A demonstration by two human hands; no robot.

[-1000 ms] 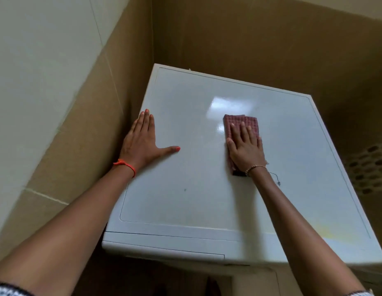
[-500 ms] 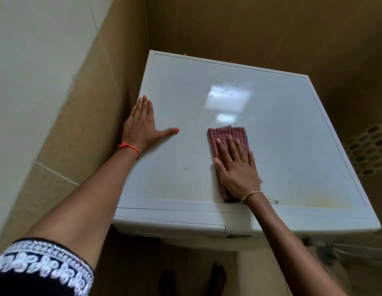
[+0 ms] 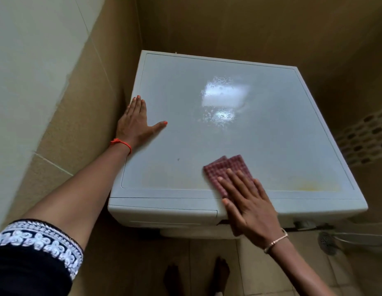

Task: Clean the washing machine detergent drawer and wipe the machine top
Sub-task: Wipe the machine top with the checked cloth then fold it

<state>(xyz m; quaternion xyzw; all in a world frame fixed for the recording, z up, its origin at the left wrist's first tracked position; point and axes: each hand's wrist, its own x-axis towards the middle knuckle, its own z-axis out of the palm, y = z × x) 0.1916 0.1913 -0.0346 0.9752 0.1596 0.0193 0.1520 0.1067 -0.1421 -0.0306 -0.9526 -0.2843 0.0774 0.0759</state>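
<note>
The person's left hand [image 3: 135,122] is lying flat on the smooth white top of the washing machine [image 3: 239,142], near its left edge. The fingers are straight and together, the thumb is sticking out, and the hand is not holding anything. A thin orange string band [image 3: 121,143] is sitting on that wrist. The right hand [image 3: 247,206] is pressing down with flat, spread fingers on a small folded red-and-white checked cloth [image 3: 226,167]. It is not curling round the cloth. The cloth is lying on the top, right at the front edge, a little right of the middle. A thin gold bracelet [image 3: 275,240] is showing on the right wrist. A wet shiny patch [image 3: 224,97] is glinting farther back on the top, and a pale yellow mark [image 3: 310,184] is showing near the front right corner. The white detergent drawer front [image 3: 164,214] is sitting pushed in at the front left of the machine. Tan tiled walls [image 3: 79,114] are standing close beside the machine on the left and behind it.
</note>
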